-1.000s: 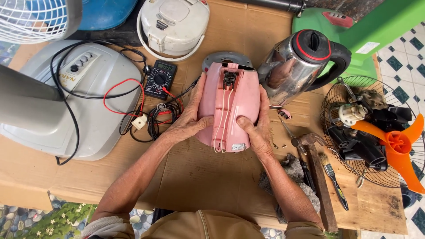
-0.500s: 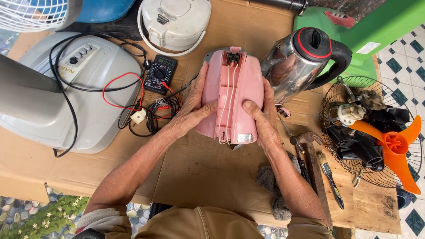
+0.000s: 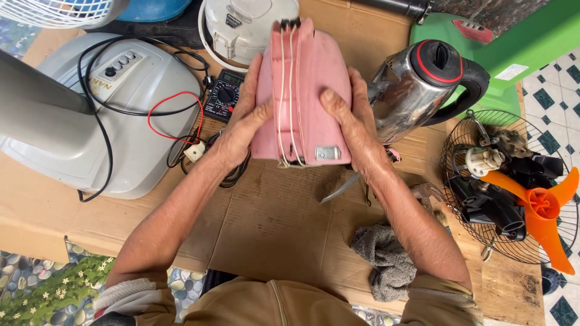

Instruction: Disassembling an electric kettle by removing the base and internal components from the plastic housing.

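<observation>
A pink plastic appliance housing (image 3: 305,84) with white wires running down its middle is held up above the cardboard-covered table (image 3: 266,223). My left hand (image 3: 244,130) grips its left side, thumb pressed on the front. My right hand (image 3: 353,124) clasps its right side, thumb on the pink face. A small metal plate shows at the housing's lower edge. Just right of it stands a steel electric kettle (image 3: 417,90) with a black handle and red-ringed lid.
A grey fan base (image 3: 90,121) with black and red leads lies at left, a multimeter (image 3: 225,95) beside it. A white rice cooker (image 3: 248,24) sits behind. A wire fan guard (image 3: 513,181) holds an orange blade and motor parts. A grey rag (image 3: 383,256) lies near my right forearm.
Both hands have lifted the pink housing off the table and tipped it up toward the camera, turning it so its wired side faces me.
</observation>
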